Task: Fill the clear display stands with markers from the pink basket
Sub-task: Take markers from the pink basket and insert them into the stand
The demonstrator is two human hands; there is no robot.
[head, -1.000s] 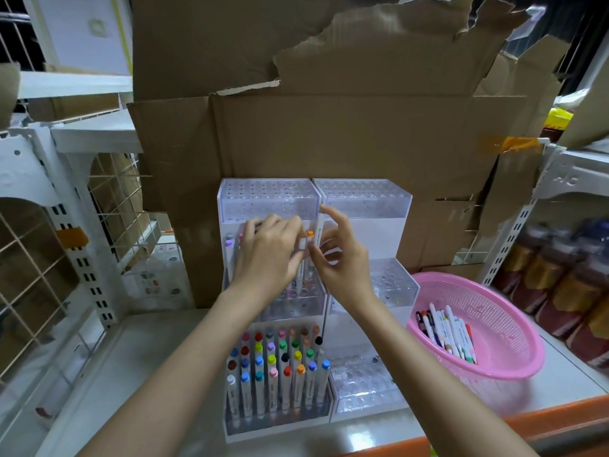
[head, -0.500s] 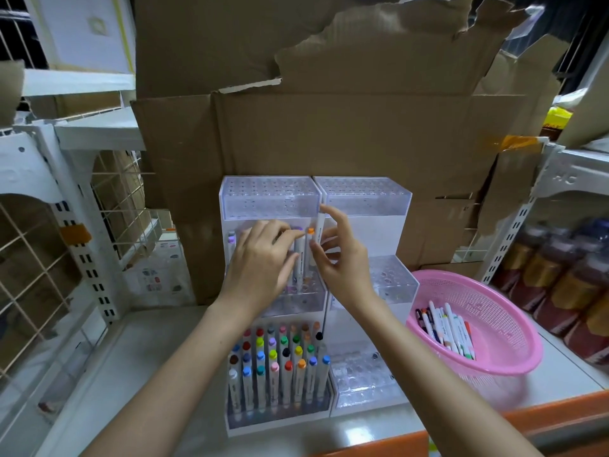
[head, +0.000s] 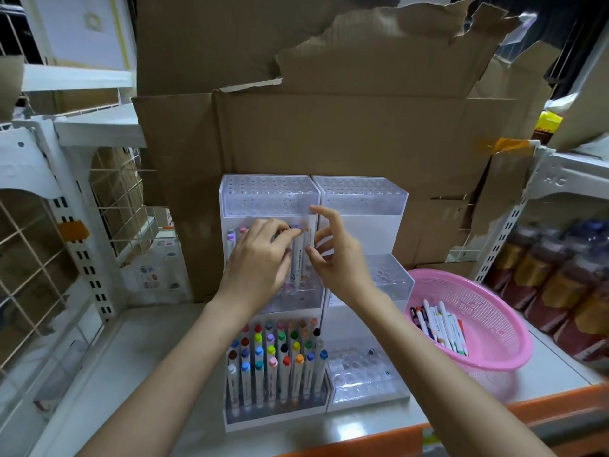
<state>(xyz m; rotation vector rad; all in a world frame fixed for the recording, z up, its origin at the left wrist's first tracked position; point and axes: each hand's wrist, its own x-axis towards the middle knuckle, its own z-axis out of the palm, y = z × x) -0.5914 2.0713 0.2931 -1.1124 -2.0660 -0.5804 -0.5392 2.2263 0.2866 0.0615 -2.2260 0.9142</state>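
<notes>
Fingers (head: 286,234) of the left hand (head: 260,258) curl over the caps of the standing markers (head: 298,258) in the middle tier of the left stand (head: 267,196) — whether they pinch one cannot be told. That stand's bottom tier is packed with capped markers (head: 273,374), too dense to count surely. The right hand (head: 339,262) spreads its fingers wide, thumb tip at one orange-capped marker (head: 306,230). Touching the left stand is the right stand (head: 362,196), making two clear stands of three tiers each. Rightmost on the worktop (head: 164,357) sits one pink basket (head: 494,357) — roughly a dozen loose markers (head: 441,324) inside.
</notes>
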